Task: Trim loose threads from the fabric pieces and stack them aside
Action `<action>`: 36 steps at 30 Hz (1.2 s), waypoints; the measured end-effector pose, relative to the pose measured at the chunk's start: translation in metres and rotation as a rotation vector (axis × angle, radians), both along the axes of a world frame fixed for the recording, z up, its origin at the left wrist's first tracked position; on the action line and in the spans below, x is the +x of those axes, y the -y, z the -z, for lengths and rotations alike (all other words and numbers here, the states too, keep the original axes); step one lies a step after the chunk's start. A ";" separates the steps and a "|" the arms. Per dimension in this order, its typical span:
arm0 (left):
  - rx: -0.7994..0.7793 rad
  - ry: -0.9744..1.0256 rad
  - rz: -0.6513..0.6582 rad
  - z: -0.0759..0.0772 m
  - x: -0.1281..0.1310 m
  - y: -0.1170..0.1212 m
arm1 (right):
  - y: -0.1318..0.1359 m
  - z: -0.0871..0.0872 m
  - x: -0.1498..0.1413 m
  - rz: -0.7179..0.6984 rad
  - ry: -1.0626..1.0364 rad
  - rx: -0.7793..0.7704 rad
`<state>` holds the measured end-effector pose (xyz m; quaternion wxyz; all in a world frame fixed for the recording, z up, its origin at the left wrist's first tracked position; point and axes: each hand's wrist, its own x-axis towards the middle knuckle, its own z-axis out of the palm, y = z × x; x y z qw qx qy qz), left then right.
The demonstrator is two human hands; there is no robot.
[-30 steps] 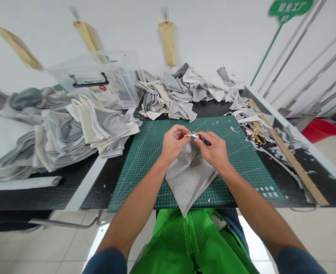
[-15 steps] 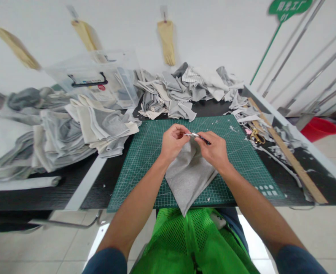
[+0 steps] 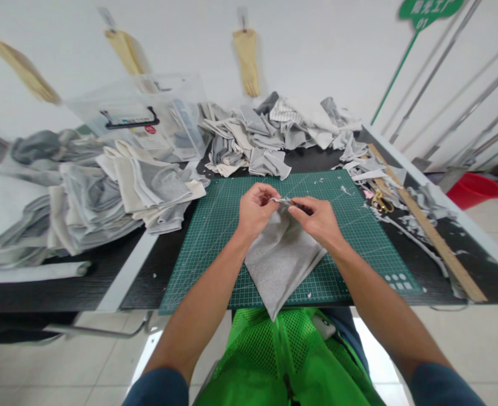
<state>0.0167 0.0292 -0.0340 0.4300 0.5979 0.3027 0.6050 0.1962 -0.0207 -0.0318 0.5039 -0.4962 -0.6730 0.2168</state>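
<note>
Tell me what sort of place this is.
Probably a small textile workroom: a gridded green cutting mat lies on the table, heaps of grey and cream fabric surround it, and gold-handled scissors lie among scraps.

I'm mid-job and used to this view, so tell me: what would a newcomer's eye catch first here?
Probably the bright green mesh vest at bottom center, then the green cutting mat above it, where the left hand pinches grey cloth and the right hand holds a small dark tool. After that, the red tub beyond the table's right side and three yellow gloves hanging on the wall.
</note>
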 end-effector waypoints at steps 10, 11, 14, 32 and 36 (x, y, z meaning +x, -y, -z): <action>0.005 0.008 0.005 0.001 0.003 0.002 | 0.002 0.001 -0.002 -0.032 0.036 0.027; 0.007 0.013 0.007 0.001 0.003 0.002 | 0.002 0.001 -0.003 -0.030 0.042 0.037; 0.005 0.008 0.005 0.000 0.003 0.003 | 0.003 0.000 -0.004 -0.014 0.066 0.068; 0.006 -0.007 0.010 -0.002 0.005 0.005 | 0.006 -0.004 -0.006 0.044 0.129 0.147; 0.010 -0.014 0.009 -0.002 0.004 0.005 | 0.007 -0.005 -0.007 0.043 0.116 0.139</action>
